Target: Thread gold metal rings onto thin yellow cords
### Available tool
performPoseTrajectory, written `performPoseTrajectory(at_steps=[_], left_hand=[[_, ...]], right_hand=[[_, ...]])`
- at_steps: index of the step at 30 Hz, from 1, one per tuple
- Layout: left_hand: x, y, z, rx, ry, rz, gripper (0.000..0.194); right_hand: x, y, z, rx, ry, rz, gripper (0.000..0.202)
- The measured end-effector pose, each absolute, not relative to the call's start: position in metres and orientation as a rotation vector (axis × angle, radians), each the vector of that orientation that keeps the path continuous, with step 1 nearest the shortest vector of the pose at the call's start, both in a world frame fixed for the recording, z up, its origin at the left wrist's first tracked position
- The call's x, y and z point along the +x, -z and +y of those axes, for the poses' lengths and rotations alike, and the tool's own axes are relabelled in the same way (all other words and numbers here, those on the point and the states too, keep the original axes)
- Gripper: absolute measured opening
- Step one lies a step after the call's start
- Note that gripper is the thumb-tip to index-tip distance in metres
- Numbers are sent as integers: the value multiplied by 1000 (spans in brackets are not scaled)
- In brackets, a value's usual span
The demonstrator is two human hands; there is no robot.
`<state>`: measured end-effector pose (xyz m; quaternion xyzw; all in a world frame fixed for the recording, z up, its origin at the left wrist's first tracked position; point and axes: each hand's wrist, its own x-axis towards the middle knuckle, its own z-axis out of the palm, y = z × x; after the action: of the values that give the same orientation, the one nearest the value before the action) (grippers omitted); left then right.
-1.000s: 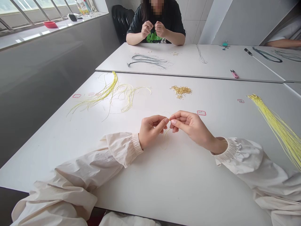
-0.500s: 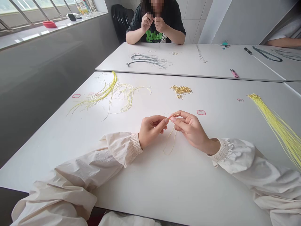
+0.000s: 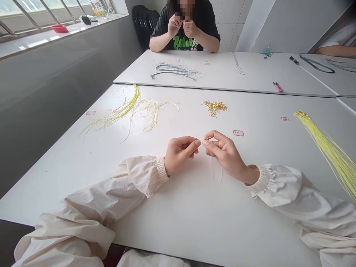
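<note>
My left hand is closed in a pinch, thumb against forefinger, at the end of a thin yellow cord. Close beside it, my right hand pinches the same cord between thumb and fingertips. A loop of the cord hangs below my right hand over the white table. Whether a small metal piece sits between the fingertips is too small to tell. Beyond my hands lies a pile of small gold metal pieces.
Loose yellow cords lie at the left, a tied yellow bundle at the right. Small red-framed labels are on the tabletop. Farther off are grey cords, pink snips and a co-worker holding both hands up.
My right hand's fingers have shifted slightly away from my left fingertips. The hanging cord loop has swung to the right, under my right hand. My left hand has barely moved.
</note>
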<state>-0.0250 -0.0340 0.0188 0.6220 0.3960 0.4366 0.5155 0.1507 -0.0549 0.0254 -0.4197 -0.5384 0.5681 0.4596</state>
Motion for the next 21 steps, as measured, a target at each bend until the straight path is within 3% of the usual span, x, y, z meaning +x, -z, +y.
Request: performPoseTrajectory(at_steps=[13,16,21], left_hand=[[-24,-18,-31,1421,-1094,941,26],[-23,-18,-30,1427,-1097,948,27],[-23,-16,-29,1465,-1075,949,29]], right_hand=[[151,-20,-57,-1065,-1369,-1403,19],[151,-20,-60,-1123,-1173,-1558,16],[155,-19,-59,-1010,-531,-1980,14]])
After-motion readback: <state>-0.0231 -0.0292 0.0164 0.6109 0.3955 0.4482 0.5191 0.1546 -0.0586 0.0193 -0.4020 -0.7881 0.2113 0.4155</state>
